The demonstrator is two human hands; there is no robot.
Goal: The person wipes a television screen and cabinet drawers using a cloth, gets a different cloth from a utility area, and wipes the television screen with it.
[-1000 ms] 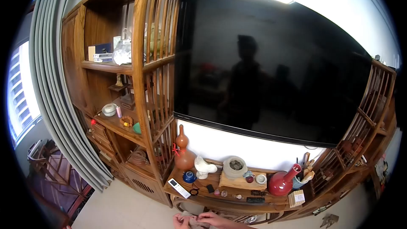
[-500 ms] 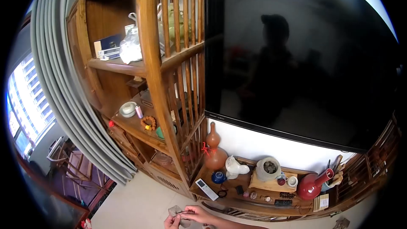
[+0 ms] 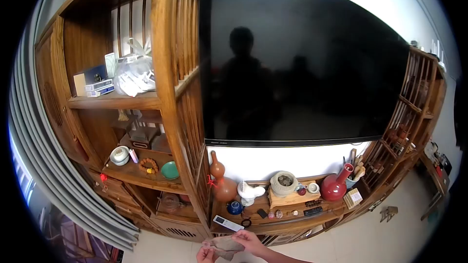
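At the bottom of the head view, a greyish-brown cloth (image 3: 226, 247) hangs spread between my two hands. My left hand (image 3: 206, 254) pinches its left end. My right hand (image 3: 247, 242) grips the upper right edge, its forearm reaching in from the lower right. Just beyond the cloth, on the front of the low wooden cabinet (image 3: 287, 224), lie a white remote control (image 3: 228, 222) and a dark ring-shaped bracelet (image 3: 246, 223). A small blue bowl (image 3: 235, 208) sits behind them.
Along the cabinet stand a gourd (image 3: 223, 187), a white ornament (image 3: 249, 193), a stone pot (image 3: 283, 183) and a red vase (image 3: 336, 185). A large television (image 3: 302, 68) hangs above. To the left rises a wooden shelf unit (image 3: 168, 68) holding a plastic bag (image 3: 134, 75) and a green dish (image 3: 170, 170).
The view has swung right and moved closer to the shelves. My hands have drawn apart, and the cloth, bunched before, is now spread between them.
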